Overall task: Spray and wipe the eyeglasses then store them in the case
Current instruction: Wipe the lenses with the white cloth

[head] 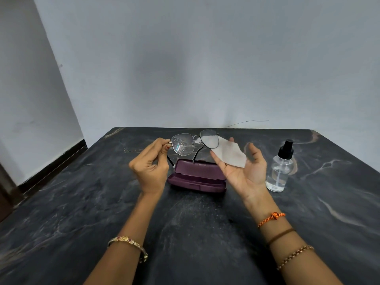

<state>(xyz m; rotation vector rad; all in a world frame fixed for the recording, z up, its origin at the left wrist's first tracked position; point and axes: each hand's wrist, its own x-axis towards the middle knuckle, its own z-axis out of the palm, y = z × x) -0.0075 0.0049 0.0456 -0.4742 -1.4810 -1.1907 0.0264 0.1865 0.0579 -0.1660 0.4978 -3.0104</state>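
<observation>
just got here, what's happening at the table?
A person is cleaning eyeglasses. The left hand pinches the frame at one hinge; one lens carries spray droplets. The right hand lies open, palm up, with a grey cloth across its fingers, near the other lens. The purple case sits open below, the spray bottle upright at right.

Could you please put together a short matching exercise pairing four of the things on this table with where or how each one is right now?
Things:
1. eyeglasses
2. cloth
3. case
4. spray bottle

States:
A. stands upright on the table, right of the right hand
B. lies across the open right hand
C. pinched at one corner by the left hand, droplets on one lens
D. lies open on the table between the hands

Pairs: 1-C, 2-B, 3-D, 4-A
</observation>
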